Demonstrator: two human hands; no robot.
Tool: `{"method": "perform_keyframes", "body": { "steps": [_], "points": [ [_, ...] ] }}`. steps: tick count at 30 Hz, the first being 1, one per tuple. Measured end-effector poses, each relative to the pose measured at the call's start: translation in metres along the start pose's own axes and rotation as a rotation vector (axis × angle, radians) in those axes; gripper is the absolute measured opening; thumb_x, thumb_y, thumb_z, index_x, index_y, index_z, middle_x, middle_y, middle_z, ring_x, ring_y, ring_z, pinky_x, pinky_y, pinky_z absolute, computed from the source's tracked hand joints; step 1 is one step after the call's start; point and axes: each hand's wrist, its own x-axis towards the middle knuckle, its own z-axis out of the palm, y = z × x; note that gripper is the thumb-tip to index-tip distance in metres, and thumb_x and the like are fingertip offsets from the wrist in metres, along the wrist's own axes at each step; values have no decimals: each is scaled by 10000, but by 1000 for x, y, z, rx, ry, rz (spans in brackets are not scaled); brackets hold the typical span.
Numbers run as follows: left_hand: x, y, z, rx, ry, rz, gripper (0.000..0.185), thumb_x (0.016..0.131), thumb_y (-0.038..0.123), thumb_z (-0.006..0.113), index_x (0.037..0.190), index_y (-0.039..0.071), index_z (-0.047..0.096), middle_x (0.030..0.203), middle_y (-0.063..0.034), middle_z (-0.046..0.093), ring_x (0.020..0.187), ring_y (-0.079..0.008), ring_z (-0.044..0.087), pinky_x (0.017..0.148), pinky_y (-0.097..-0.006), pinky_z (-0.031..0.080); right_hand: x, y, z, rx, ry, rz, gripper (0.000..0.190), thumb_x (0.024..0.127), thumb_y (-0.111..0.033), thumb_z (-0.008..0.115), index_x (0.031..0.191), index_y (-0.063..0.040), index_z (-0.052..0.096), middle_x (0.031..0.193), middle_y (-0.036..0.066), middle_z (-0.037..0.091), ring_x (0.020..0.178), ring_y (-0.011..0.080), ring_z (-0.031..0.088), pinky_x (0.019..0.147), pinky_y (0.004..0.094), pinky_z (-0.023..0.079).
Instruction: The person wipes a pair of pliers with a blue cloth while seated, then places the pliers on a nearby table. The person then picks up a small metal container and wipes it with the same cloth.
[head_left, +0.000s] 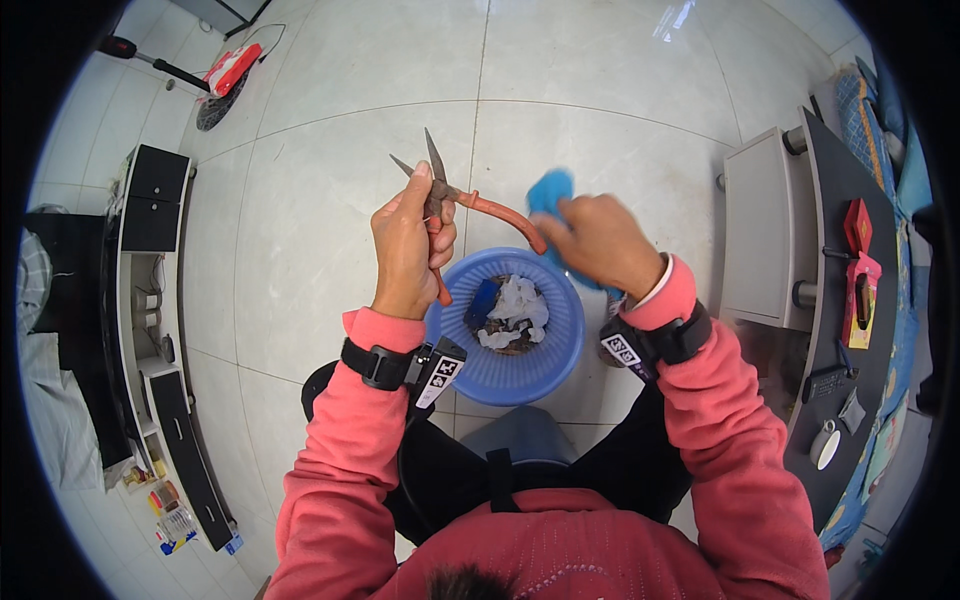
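Observation:
My left hand (412, 244) grips a pair of needle-nose pliers (437, 191) near the pivot. Their jaws are spread and point away from me, and the orange-red handles are apart, one reaching towards my other hand. My right hand (604, 240) is closed on a blue cloth (551, 191), close to the end of that handle; motion blurs the hand and cloth, and whether they touch the handle I cannot tell. Just below both hands stands a blue plastic basket (559, 360) with crumpled white plastic or tissue (517, 301) and a dark blue item (482, 302) inside.
A dark-topped table (832, 247) on the right holds a white cup (825, 445), a remote control (825, 384) and red packets. At the left is a black-and-white cabinet (156, 199). A grey-blue stool (517, 435) shows between my legs. A red packet (234, 69) lies on a round base at the upper left.

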Motion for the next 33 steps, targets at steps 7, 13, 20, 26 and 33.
{"method": "perform_keyframes", "body": {
  "steps": [7, 13, 20, 26, 33],
  "points": [
    [-1, -7, 8, -40, 16, -17, 401, 947, 339, 544, 779, -21, 597, 562, 9, 437, 407, -50, 327, 348, -208, 181, -4, -14, 5, 397, 276, 4, 442, 914, -334, 564, 677, 39, 560, 661, 235, 568, 622, 411, 571, 573, 471, 432],
    [-9, -12, 15, 43, -29, -41, 406, 950, 365, 537, 790, -6, 579, 609, 10, 460, 430, -42, 310, 354, -203, 171, -8, -16, 23, 159, 147, -144, 313, 867, -294, 618, 782, 4, 582, 749, 168, 586, 720, 361, 587, 610, 451, 465],
    [-10, -11, 15, 33, -31, -48, 400, 944, 369, 550, 754, 17, 560, 585, 18, 446, 423, -40, 307, 356, -205, 161, -7, -16, 27, 142, 170, -169, 297, 857, -273, 623, 769, 9, 581, 725, 184, 588, 682, 375, 600, 578, 457, 468],
    [-9, -9, 12, 106, -73, 19, 400, 940, 361, 557, 735, 18, 566, 573, 13, 468, 396, -34, 301, 346, -201, 152, -3, -11, 23, 435, 7, -117, 313, 849, -271, 636, 767, 28, 590, 680, 181, 609, 649, 337, 608, 565, 405, 467],
    [-9, -4, 10, 170, -185, 135, 427, 948, 381, 531, 769, 0, 603, 583, -12, 521, 385, -28, 328, 340, -195, 179, -10, -17, 2, 1240, -341, 215, 351, 866, -290, 646, 1031, 20, 656, 739, 27, 606, 656, 115, 569, 636, 275, 487]
  ]
}}
